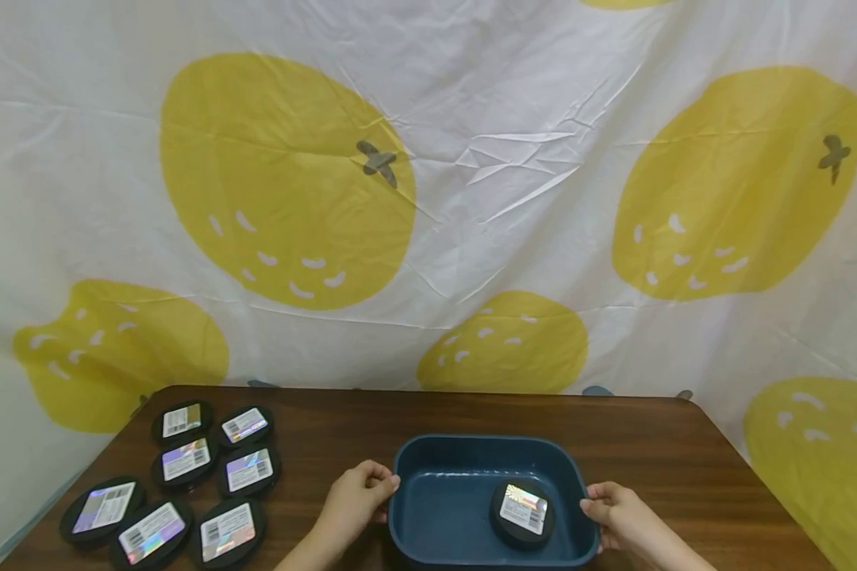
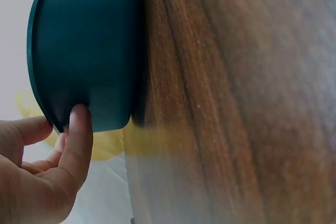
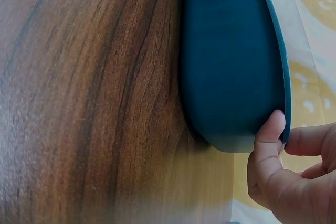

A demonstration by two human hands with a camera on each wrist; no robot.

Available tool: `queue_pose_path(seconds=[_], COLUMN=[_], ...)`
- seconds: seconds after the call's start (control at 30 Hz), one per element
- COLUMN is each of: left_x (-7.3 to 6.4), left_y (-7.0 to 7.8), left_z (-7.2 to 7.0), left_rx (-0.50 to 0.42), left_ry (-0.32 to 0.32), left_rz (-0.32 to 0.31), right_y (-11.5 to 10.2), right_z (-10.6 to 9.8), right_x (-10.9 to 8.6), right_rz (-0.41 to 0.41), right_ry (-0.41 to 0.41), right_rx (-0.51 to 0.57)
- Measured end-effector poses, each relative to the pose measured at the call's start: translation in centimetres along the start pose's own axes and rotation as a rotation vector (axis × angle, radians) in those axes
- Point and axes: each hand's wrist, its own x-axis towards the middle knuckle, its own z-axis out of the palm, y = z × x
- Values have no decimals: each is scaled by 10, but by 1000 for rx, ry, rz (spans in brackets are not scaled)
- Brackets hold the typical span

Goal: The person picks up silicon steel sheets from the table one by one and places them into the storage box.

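A dark blue rectangular tray with rounded corners stands at the front of the table. Inside it, toward the right, lies one round black container with a shiny barcode label facing up. My left hand pinches the tray's left rim between thumb and fingers. On the opposite side my right hand pinches the right rim. Both wrist views show the tray's outer wall, with the left hand and the right hand each gripping the edge. The tray's base sits on or very near the tabletop.
Several more black round containers with labels lie grouped on the left of the brown wooden table. Behind the table hangs a white cloth printed with yellow fruit.
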Motion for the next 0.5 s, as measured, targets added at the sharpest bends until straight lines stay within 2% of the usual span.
queue_pose_path(seconds=[0.27, 0.5], left_x=[1, -1], left_y=[2, 4], left_z=[-4, -6], left_rx=[270, 344], left_ry=[47, 7], left_rz=[88, 166], right_y=[1, 0], right_z=[0, 0], right_x=[0, 0], right_rz=[4, 1], right_ry=[-2, 0], right_rx=[7, 11])
